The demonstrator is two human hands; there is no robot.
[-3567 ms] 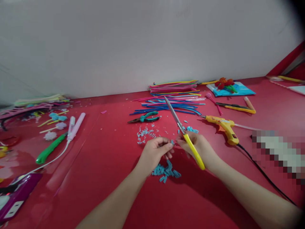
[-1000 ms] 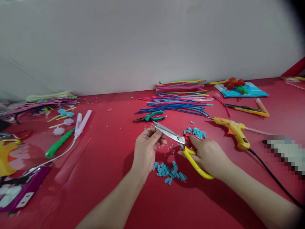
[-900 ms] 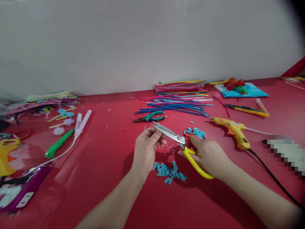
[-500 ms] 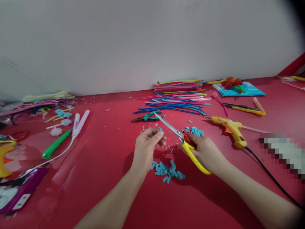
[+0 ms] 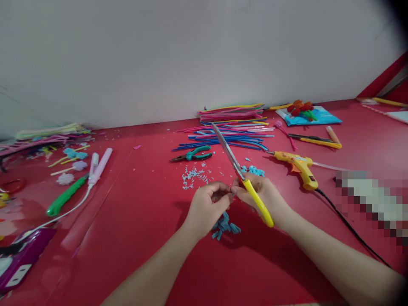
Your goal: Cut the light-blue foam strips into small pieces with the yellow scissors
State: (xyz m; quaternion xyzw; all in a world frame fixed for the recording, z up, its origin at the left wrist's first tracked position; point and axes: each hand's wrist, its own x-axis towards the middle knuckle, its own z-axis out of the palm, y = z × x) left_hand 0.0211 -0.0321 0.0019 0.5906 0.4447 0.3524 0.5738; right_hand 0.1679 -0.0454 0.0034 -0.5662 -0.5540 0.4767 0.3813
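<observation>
My right hand (image 5: pixel 266 195) is closed on a pair of scissors (image 5: pixel 255 196) with yellow handles, its blades pointing up and away to the left. The right thumb and fingertip meet those of my left hand (image 5: pixel 207 208), which is pinched closed at a small blue piece mostly hidden by the fingers. Below the hands lies a loose pile of cut blue fuzzy strips (image 5: pixel 225 225), partly covered by my left hand. A second heap of small blue pieces (image 5: pixel 255 171) sits just beyond my right hand. Pale blue clippings (image 5: pixel 193 176) are scattered past my left hand.
Green-handled pliers (image 5: pixel 194 155) lie ahead, before bundles of coloured pipe cleaners (image 5: pixel 229 138). To the right are a yellow glue gun (image 5: pixel 299 165) with a black cord and a cutter (image 5: pixel 315 139). A pink straightener (image 5: pixel 102 165) and a green-handled tool (image 5: pixel 66 197) lie left.
My left hand has moved right and my right hand has turned inward, so their fingertips now meet. The scissors have swung more upright, their blades now closed. The view has shifted slightly right.
</observation>
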